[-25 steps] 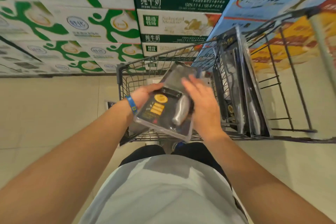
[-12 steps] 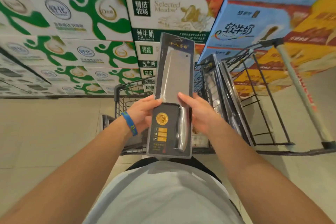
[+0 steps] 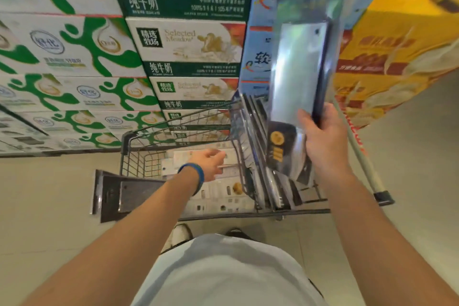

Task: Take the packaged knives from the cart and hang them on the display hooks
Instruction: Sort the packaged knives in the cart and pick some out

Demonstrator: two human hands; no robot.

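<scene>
Your left hand (image 3: 211,164) hangs relaxed and empty over the cart (image 3: 154,129). Your right hand (image 3: 323,141) grips a knife pack (image 3: 298,69) upright, above other packs (image 3: 258,156) standing in the cart. Pale floor (image 3: 49,206) below, milk cartons (image 3: 186,42) stacked behind.

Wire cart (image 3: 129,141) standing on a beige tiled floor (image 3: 49,194)
Packaged knives (image 3: 255,176) stand on edge along its right side, pale flat boxes (image 3: 223,194) lie on its bottom, and a dark flat pack (image 3: 129,196) lies at its left end.
</scene>
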